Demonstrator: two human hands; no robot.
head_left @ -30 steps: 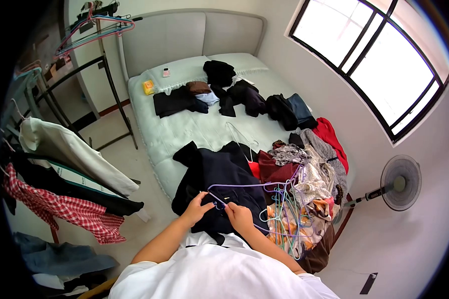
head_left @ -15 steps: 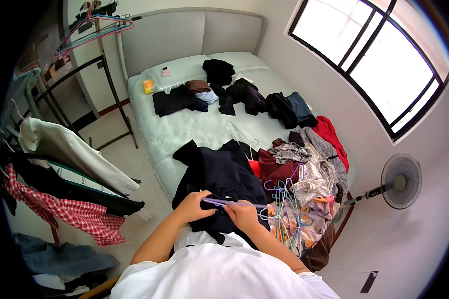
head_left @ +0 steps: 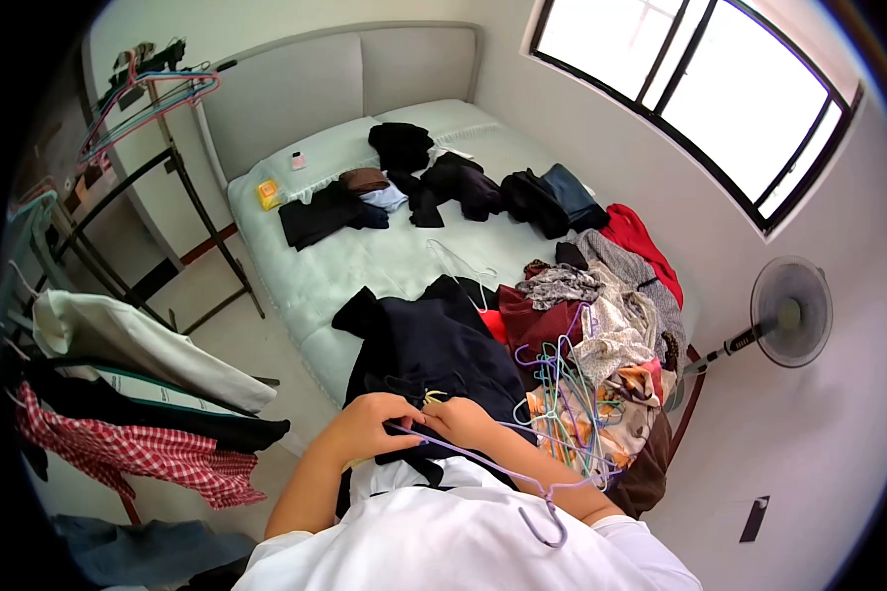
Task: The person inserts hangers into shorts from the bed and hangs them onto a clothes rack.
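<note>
A purple clothes hanger (head_left: 483,460) lies across my wrists, its hook pointing down over my white shirt. My left hand (head_left: 379,426) is closed around one end of the hanger. Close beside it, my right hand (head_left: 460,424) is closed where the hanger's straight bar passes; its fingertips are partly hidden. A small yellow piece (head_left: 432,398) shows just above the right fingers; I cannot tell what it is. Both hands are over the lower end of a dark navy garment (head_left: 443,335), spread out on the bed.
Several tangled hangers (head_left: 567,404) lie on a heap of patterned clothes (head_left: 611,325) to the right. Dark folded clothes (head_left: 458,187) lie farther up the bed (head_left: 335,281). A clothes rack (head_left: 192,222) stands left, a fan (head_left: 790,310) right. One white hanger (head_left: 463,266) rests mid-bed.
The purple hanger has swung so its hook now hangs toward my body. My hands have come closer together, and the view has shifted slightly.
</note>
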